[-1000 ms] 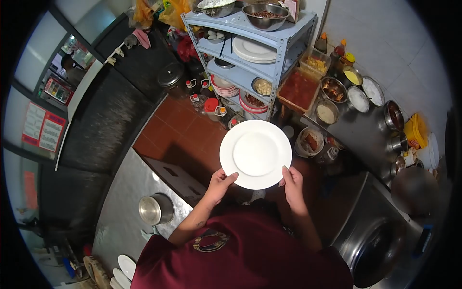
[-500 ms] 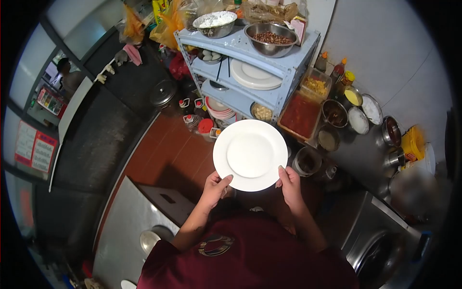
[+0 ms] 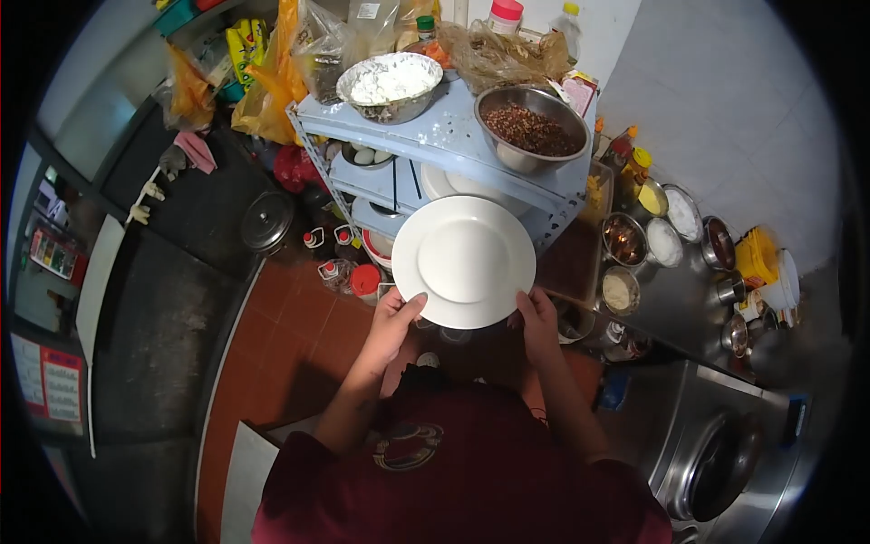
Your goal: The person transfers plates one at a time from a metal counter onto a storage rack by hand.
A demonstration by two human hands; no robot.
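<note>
A round white plate (image 3: pixel 464 263) is held out in front of me, its face turned up and nothing on it. My left hand (image 3: pixel 395 319) grips the lower left rim, thumb on top. On the lower right rim my right hand (image 3: pixel 535 317) pinches the plate the same way. Just beyond stands a light-blue metal shelf (image 3: pixel 435 127). Its middle level holds more white plates (image 3: pixel 437 181), partly hidden behind the plate in my hands.
On the shelf top are a bowl of white powder (image 3: pixel 394 83) and a steel bowl of reddish-brown bits (image 3: pixel 533 127). Seasoning bowls (image 3: pixel 666 245) line the right counter (image 3: pixel 675 299). A wok (image 3: pixel 725 467) sits lower right. Capped jugs (image 3: pixel 337 272) and a lidded pot (image 3: pixel 267 220) are at left.
I have come closer to the shelf, which now looks larger. The plate stays in both hands and appears slightly higher in view. The metal table at lower left has mostly slipped out of sight.
</note>
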